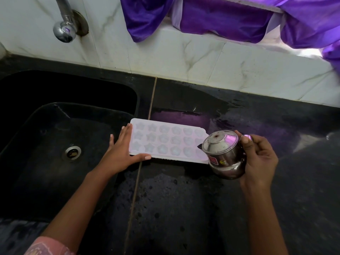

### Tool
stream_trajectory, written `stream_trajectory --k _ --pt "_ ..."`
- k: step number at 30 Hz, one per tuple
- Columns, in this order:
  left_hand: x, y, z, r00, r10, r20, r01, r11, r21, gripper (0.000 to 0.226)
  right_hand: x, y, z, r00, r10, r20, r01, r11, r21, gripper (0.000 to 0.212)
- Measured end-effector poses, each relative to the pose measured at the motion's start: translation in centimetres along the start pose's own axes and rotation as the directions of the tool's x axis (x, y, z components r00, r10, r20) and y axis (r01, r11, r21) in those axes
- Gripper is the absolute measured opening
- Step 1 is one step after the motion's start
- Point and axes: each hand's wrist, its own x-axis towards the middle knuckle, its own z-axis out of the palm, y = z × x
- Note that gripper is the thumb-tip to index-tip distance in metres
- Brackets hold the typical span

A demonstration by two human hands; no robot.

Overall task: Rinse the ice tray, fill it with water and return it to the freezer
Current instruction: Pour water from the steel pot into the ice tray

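A pale pink ice tray (165, 140) with star and flower shaped cells lies flat on the black counter, its left end at the sink's edge. My left hand (122, 150) grips that left end, thumb along the front rim and fingers on the short side. My right hand (257, 159) holds a small steel kettle (224, 153) by its handle. The lidded kettle is tilted, with its short spout over the tray's right end. Whether water is flowing I cannot tell. The kettle hides the tray's right front corner.
A black sink (55, 144) with a round drain (71, 152) lies at the left. A chrome tap (64, 24) juts from the marble wall above it. The counter (184, 199) is wet. Purple cloth (230, 21) hangs over the ledge behind.
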Motion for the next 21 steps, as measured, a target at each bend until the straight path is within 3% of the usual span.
stream_trajectory --k 5,12,21 --pt "0.09 -0.18 0.09 1.000 0.001 -0.003 -0.001 1.000 0.007 0.122 0.02 0.05 -0.14 1.000 -0.006 0.014 0.006 1.000 -0.005 0.021" --pt "0.08 -0.17 0.09 1.000 0.002 -0.008 -0.002 1.000 0.020 0.122 0.06 0.20 -0.29 1.000 0.013 0.000 -0.013 1.000 0.000 0.030" --pt "-0.02 -0.03 0.01 1.000 -0.005 0.001 0.005 1.000 0.018 0.121 -0.01 -0.15 0.36 0.999 0.033 -0.040 -0.031 0.998 0.046 0.019"
